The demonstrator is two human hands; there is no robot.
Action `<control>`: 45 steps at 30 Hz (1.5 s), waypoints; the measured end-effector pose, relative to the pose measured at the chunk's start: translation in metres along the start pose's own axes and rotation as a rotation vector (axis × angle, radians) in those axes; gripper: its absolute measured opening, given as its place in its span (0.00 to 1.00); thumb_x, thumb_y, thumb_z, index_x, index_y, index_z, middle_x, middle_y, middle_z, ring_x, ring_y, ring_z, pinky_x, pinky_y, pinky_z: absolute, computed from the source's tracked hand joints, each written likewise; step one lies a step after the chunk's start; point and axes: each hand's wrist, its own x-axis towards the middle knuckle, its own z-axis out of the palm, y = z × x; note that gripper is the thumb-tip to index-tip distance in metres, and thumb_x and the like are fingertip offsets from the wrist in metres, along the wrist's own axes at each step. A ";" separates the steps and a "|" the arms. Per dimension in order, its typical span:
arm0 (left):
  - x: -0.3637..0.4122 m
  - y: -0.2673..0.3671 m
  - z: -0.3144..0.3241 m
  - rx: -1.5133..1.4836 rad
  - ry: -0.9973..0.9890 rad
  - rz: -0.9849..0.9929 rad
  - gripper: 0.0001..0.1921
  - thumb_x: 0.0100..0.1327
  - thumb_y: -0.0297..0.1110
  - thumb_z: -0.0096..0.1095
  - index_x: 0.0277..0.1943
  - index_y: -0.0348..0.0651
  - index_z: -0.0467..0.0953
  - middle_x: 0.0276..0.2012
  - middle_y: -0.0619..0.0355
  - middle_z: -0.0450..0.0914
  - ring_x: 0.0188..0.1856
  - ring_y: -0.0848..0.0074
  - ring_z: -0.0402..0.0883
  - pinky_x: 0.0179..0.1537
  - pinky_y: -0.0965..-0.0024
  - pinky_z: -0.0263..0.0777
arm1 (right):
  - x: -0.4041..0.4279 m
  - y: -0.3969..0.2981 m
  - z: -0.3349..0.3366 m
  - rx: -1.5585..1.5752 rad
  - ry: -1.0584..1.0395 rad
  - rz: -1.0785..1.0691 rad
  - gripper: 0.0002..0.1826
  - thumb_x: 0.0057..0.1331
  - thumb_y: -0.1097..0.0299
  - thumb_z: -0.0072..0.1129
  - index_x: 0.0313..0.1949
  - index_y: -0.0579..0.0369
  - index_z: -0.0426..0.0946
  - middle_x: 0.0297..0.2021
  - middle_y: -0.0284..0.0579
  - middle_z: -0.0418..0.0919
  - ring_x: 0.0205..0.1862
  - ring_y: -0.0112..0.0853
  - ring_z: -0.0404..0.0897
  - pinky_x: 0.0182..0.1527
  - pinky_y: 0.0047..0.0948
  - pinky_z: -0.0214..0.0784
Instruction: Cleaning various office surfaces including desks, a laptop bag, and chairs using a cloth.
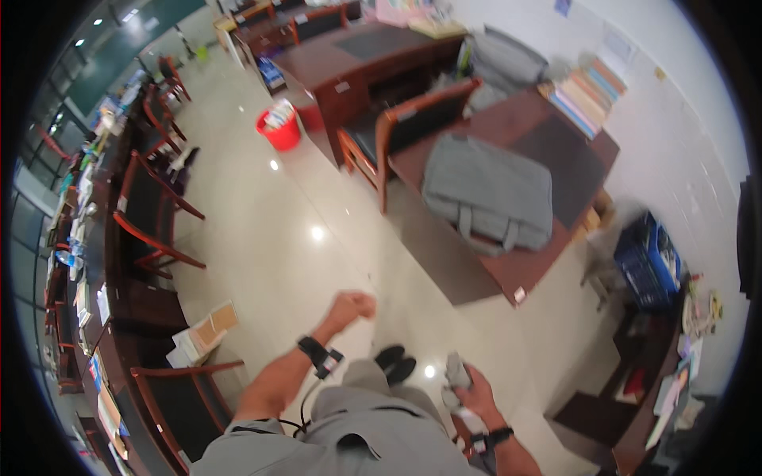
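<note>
My left hand (pixel 352 306) is held out over the tiled floor with its fingers curled; nothing shows in it. A crumpled grey cloth (pixel 457 376) is gripped in my right hand (pixel 478 392), low at my right side. Both wrists wear black straps with a small device, and a cable runs from the left one. Ahead and to the right, a grey fabric briefcase (pixel 488 187) lies flat on a dark red wooden desk (pixel 417 143), its handles towards the near edge. Neither hand touches the desk or the briefcase.
A wooden chair (pixel 387 134) stands against the desk's far left side. Beyond it is a red bin (pixel 281 132) holding litter. Chairs and cluttered desks line the left. A blue crate (pixel 646 262) stands at the right near the wall, by another desk (pixel 646 410) with papers.
</note>
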 end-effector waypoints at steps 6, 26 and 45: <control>-0.008 0.066 0.012 -0.158 0.020 0.031 0.11 0.66 0.28 0.63 0.45 0.28 0.78 0.35 0.51 0.83 0.36 0.70 0.84 0.39 0.71 0.81 | 0.017 0.003 0.001 -0.120 -0.052 0.036 0.37 0.53 0.63 0.64 0.63 0.60 0.66 0.55 0.60 0.74 0.58 0.50 0.74 0.61 0.39 0.66; 0.214 0.167 -0.004 0.035 -0.049 0.161 0.11 0.64 0.30 0.64 0.43 0.28 0.78 0.34 0.54 0.82 0.33 0.76 0.82 0.37 0.73 0.81 | 0.070 -0.042 -0.044 -0.074 0.169 0.130 0.37 0.52 0.65 0.64 0.62 0.61 0.65 0.49 0.61 0.75 0.53 0.52 0.75 0.57 0.41 0.68; 0.452 0.236 0.004 0.451 -0.174 0.185 0.10 0.66 0.31 0.63 0.43 0.31 0.80 0.34 0.54 0.83 0.32 0.75 0.83 0.35 0.73 0.79 | 0.149 -0.073 -0.043 0.034 0.355 0.393 0.37 0.51 0.67 0.65 0.61 0.62 0.66 0.48 0.60 0.76 0.50 0.52 0.77 0.55 0.42 0.69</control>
